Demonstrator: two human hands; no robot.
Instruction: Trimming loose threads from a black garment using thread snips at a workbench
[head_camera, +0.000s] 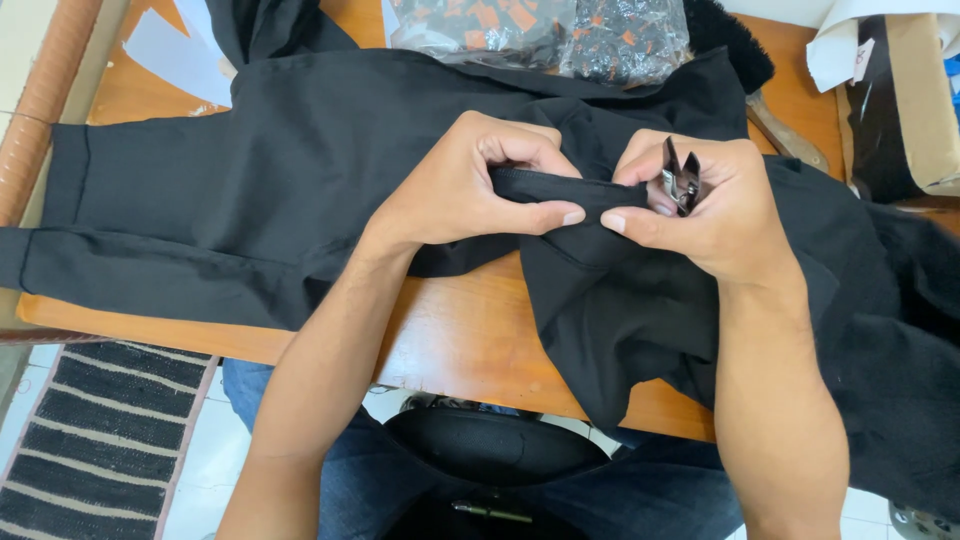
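Where black garment (300, 170) drapes over near edge of orange worktop (460, 340): left hand (470, 180) pinching seam, right hand (715, 205) clamped on seam and metal snips (681, 182); striped mat (90, 430) below left corner.

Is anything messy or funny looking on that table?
A bit messy: the black garment lies rumpled, one fold drooping off the wooden table edge. Both hands pinch a seam, the right hand also holding small metal snips. Nothing looks torn or spilled.
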